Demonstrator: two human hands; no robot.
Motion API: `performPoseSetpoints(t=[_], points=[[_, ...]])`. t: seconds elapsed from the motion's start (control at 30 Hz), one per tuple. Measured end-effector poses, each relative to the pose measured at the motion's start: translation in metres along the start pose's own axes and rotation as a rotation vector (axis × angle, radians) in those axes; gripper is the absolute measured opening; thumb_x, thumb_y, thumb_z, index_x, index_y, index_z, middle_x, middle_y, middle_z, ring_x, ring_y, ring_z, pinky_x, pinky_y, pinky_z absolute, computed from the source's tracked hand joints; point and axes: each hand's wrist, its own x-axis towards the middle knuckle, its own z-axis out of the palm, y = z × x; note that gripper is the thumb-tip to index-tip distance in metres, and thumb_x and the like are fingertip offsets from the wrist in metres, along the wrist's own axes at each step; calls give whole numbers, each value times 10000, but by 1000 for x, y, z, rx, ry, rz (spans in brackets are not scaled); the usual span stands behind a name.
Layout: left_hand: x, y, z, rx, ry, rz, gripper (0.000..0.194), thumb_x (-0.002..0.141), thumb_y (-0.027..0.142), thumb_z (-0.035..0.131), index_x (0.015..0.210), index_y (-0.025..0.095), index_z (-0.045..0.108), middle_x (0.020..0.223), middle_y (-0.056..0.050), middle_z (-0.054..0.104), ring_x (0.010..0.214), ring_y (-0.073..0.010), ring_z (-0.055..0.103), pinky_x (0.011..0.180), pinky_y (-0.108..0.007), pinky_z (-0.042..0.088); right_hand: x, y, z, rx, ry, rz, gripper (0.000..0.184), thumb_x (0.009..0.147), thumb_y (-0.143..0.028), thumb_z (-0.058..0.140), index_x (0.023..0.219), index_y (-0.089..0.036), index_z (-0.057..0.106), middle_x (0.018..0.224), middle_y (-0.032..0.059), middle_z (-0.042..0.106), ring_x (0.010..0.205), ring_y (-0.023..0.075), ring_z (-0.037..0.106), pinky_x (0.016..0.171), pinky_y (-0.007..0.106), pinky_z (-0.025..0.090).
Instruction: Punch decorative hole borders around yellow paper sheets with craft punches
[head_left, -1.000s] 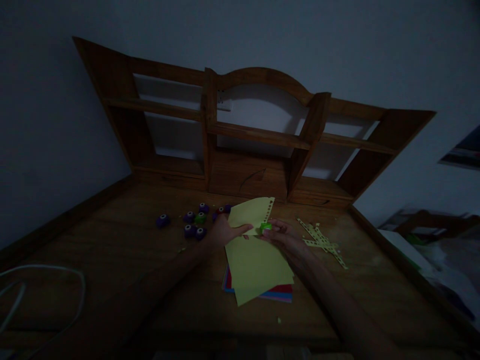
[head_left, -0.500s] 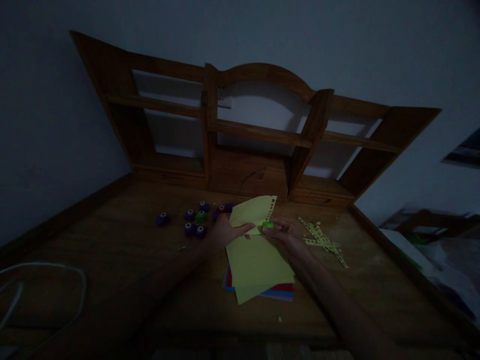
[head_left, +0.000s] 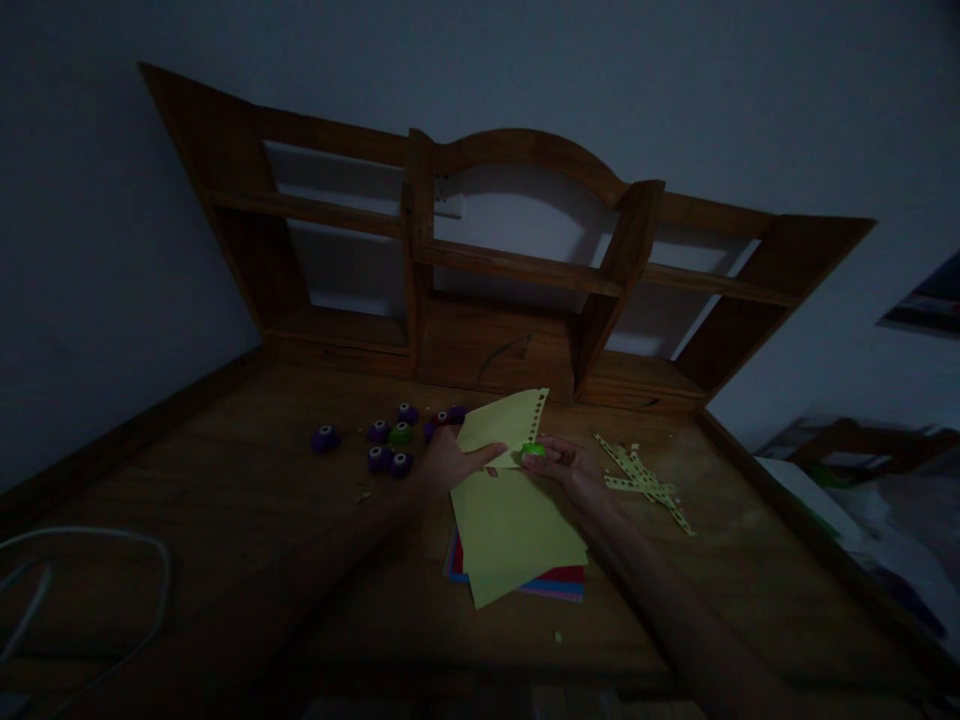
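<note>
My left hand (head_left: 448,466) grips a yellow sheet of paper (head_left: 493,422) by its left side, thumb on top. A row of small punched holes runs down the sheet's right edge. In my right hand (head_left: 574,472) is a small green craft punch (head_left: 533,450), held against the lower end of that edge. Below lies a stack of coloured paper (head_left: 517,535), yellow on top, with red, blue and pink edges showing. To the left of my left hand stand several purple craft punches (head_left: 379,458) and a green one (head_left: 401,433).
Yellow strips full of holes (head_left: 645,483) lie crossed on the wooden desk (head_left: 300,560) at right. Small paper scraps (head_left: 557,636) are scattered about. A white cable (head_left: 150,540) curls at the left. Behind rises a wooden shelf unit (head_left: 517,265) against the wall.
Hardly anything differs. Both hands, the yellow sheet and the green punch keep nearly the same place, with only a slight shift of the whole view.
</note>
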Motion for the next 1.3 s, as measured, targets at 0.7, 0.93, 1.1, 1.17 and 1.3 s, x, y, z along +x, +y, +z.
performPoseSetpoints(t=[0.7,0.93,1.1,1.17,1.3], points=[[-2,13,-3,-38,-17,-34,422,711,422,719,994,118,647,890,-129,736,654,-238,714,552,-285,567,-3,-19,-7,176,-3,-34,206,688,-305,778,866,-243,694,975,21,714,939,211,654,895,370,489],[0,14,-6,-30,6,-9,435,710,425,719,987,103,623,799,-116,737,571,-222,695,522,-279,551,-3,-24,-4,111,-54,-55,282,777,-468,673,930,-232,701,1087,63,693,989,222,636,927,377,464],[0,15,-8,-5,17,-10,390,723,431,705,906,90,658,680,-105,724,589,-217,694,537,-264,546,-3,-19,-3,51,23,-83,287,773,-489,674,906,-235,678,1001,51,712,894,208,657,826,352,495],[0,14,-7,-13,31,-9,385,719,432,709,885,86,666,665,-102,721,573,-209,688,534,-261,546,-5,-15,-1,22,44,-86,292,772,-483,676,922,-233,666,969,45,711,879,209,660,804,345,499],[1,13,-6,-37,48,-11,394,707,428,720,875,76,665,647,-101,714,541,-202,678,499,-254,536,-5,-10,1,-17,48,-57,335,759,-496,680,957,-228,652,961,45,701,817,204,666,749,335,505]])
